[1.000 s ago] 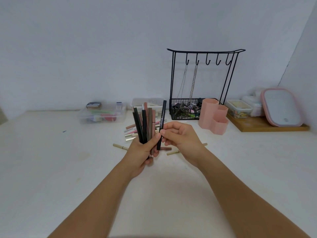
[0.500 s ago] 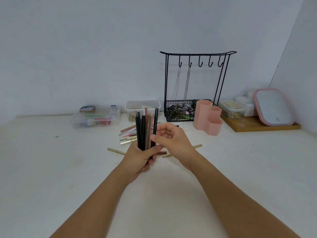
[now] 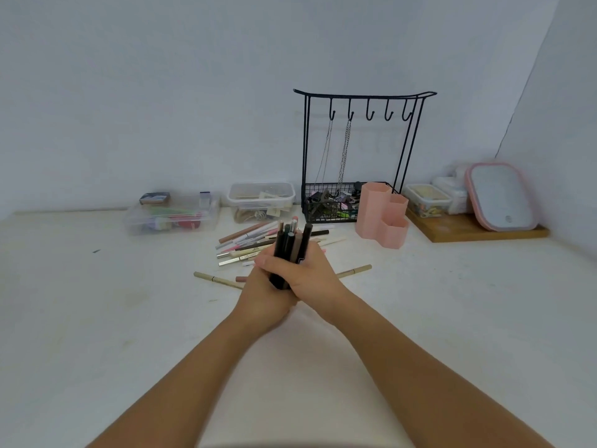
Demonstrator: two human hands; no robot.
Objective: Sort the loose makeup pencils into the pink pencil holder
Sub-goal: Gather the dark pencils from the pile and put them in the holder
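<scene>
Held bundle of makeup pencils (image 3: 290, 244): roughly six or seven, mostly black and brown, upright; the exact count is unclear where they overlap. Left hand (image 3: 265, 286) and right hand (image 3: 310, 273): both wrapped around the lower part of the bundle, fingers curled tight on it, hands pressed together.

Loose pencils (image 3: 248, 244): a pile of about ten on the table just behind the hands, in pink, beige, silver and brown. Two beige pencils lie apart, one (image 3: 216, 279) to the left of the hands and one (image 3: 353, 271) to the right.

Pink pencil holder (image 3: 381, 215): one, with three hexagonal compartments, standing to the right of the pile, no pencils visible in it.

Black wire jewelry stand (image 3: 361, 156): one, five hooks, two chains hanging, basket base holding small items.

Clear plastic boxes: one (image 3: 172, 215) at left, one (image 3: 261, 200) beside it, and more on a wooden board (image 3: 468, 231) at right, which also bears a pink-rimmed mirror (image 3: 500, 195).

Surface: white table (image 3: 97, 318), faintly marked. Room: plain white walls meeting in a corner at right.
</scene>
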